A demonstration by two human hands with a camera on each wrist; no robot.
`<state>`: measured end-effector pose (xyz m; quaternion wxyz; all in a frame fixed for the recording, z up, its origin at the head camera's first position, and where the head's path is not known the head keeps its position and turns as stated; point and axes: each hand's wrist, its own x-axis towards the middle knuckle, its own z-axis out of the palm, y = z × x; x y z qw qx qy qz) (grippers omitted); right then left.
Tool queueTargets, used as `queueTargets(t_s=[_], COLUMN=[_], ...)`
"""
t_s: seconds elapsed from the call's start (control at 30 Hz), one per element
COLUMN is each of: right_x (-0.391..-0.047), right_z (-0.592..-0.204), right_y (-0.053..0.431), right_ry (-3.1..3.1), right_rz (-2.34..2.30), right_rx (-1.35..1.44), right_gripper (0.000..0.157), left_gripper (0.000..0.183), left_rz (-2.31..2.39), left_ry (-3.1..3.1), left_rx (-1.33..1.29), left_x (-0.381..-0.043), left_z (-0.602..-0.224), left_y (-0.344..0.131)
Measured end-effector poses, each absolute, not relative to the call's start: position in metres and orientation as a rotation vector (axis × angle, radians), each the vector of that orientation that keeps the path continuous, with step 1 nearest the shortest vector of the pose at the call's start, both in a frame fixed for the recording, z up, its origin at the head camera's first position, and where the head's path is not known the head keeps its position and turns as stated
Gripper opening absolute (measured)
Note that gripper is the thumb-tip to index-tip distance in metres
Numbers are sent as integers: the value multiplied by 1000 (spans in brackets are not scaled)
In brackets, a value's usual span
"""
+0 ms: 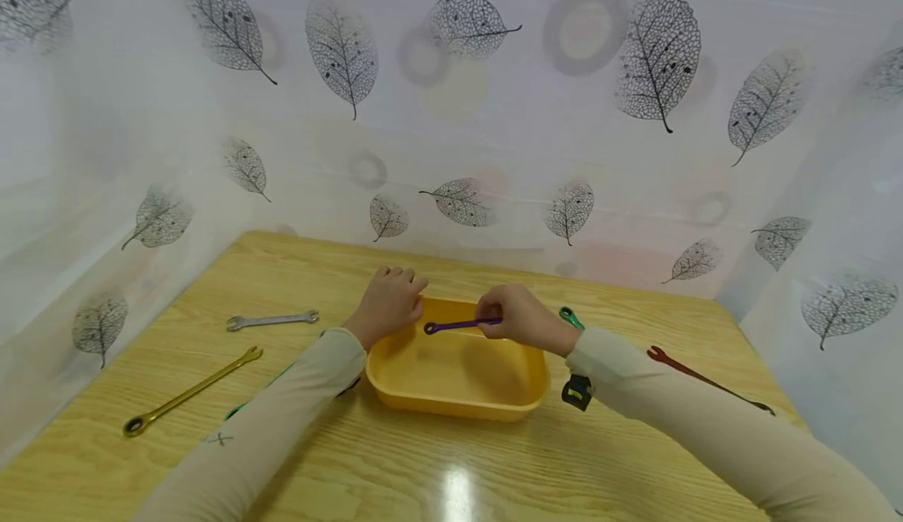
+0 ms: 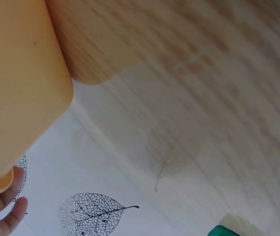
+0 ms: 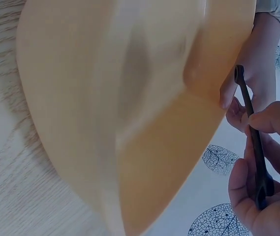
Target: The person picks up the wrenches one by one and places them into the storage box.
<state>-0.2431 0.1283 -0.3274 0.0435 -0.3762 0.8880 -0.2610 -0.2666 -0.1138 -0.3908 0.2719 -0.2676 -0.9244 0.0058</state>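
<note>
A yellow plastic basin (image 1: 451, 407) stands on the wooden table in the middle of the head view. My left hand (image 1: 386, 304) grips its back left rim; the right wrist view shows the thumb on the inner side, and fingers (image 2: 13, 211) curl under the rim in the left wrist view. Over the basin, my right hand (image 1: 520, 318) pinches a purple combination wrench (image 1: 451, 325) between thumb and fingers. Its ring end points left, toward my left hand. The wrench looks dark in the right wrist view, and its other end lies against the curled fingers.
Left of the basin lie a silver wrench (image 1: 273, 320) and a gold wrench (image 1: 194, 390). A green wrench (image 1: 236, 411) is partly hidden under my left sleeve. To the right are another green wrench (image 1: 571, 317) and a red wrench (image 1: 705, 381). Leaf-patterned sheeting (image 1: 494, 138) surrounds the table.
</note>
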Motion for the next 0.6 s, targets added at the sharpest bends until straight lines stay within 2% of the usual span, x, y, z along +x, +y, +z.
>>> queueTargets(t_s=[0.6], right_x=[-249], right_z=[-337], right_y=[112], right_ry=[2710], right_rz=[-758], right_rx=[-1145], right_gripper=[5], left_gripper=[11], left_rz=[21], left_ry=[-2487], left_rx=[-717], left_x=[-270], left_z=[-394], left_y=[-115])
